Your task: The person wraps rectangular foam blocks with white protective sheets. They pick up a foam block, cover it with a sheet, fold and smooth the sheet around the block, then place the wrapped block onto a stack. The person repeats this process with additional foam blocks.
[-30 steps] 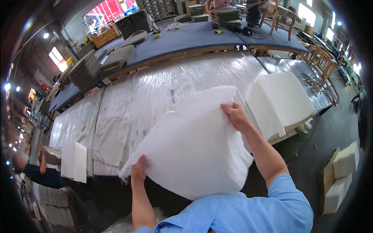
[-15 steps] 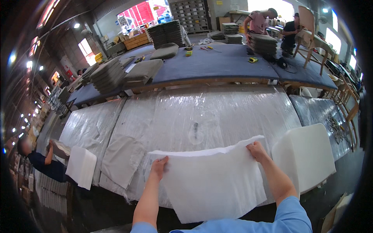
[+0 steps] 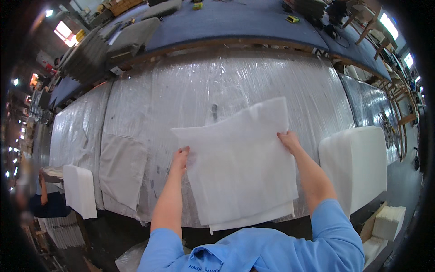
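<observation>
A thin white sheet of soft wadding (image 3: 240, 167) is spread before me over the plastic-wrapped table. My left hand (image 3: 180, 158) pinches its left edge. On the opposite edge, my right hand (image 3: 288, 141) grips it between thumb and fingers. The sheet's far edge rises to a corner at the right, beyond my hands. Along the near edge a second white layer (image 3: 253, 219) peeks out from underneath; how it lies under the sheet is hidden. To the left lies a flat grey fabric piece (image 3: 121, 170). White seat-shaped padding (image 3: 353, 165) stands to the right of my right arm.
Behind the wrapped table (image 3: 181, 86) runs a blue-topped bench (image 3: 235, 27) with grey cushions (image 3: 133, 38) and a yellow tape measure (image 3: 292, 19). Another white pad (image 3: 80, 190) stands at the left, beside a person's arm (image 3: 44, 190). Wooden chairs (image 3: 398, 99) stand at the right.
My view has tipped down. The sheet's far edge, earlier held up between my hands, now extends beyond them with its right corner raised. A second white layer now shows at the near edge.
</observation>
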Demonstrator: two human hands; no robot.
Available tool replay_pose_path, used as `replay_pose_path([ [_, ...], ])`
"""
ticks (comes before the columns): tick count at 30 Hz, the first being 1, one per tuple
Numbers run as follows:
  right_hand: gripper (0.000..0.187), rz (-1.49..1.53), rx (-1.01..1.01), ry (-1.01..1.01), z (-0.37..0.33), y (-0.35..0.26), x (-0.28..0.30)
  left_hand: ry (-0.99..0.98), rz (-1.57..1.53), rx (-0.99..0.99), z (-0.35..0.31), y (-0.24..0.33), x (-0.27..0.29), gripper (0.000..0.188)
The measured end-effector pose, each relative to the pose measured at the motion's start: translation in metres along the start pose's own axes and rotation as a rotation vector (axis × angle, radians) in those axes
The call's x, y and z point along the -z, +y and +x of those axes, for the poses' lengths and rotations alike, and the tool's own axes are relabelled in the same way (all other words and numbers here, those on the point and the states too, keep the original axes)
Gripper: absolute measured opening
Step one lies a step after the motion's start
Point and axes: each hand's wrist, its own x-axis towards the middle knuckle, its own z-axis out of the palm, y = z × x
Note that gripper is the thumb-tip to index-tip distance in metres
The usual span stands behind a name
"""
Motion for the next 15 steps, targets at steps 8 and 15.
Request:
replay_pose_path([
  [8, 0.049, 0.231, -0.007, -0.029, -0.011, 0.043, -0.002, 0.005, 0.105, 0.144, -0.054, -0.084, 0.048, 0.044],
  [15, 0.039, 0.17, -0.08, -0.197, -0.069, 0.116, 0.008, -0.055, 0.032, 0.223, -0.135, -0.154, 0.053, 0.043],
])
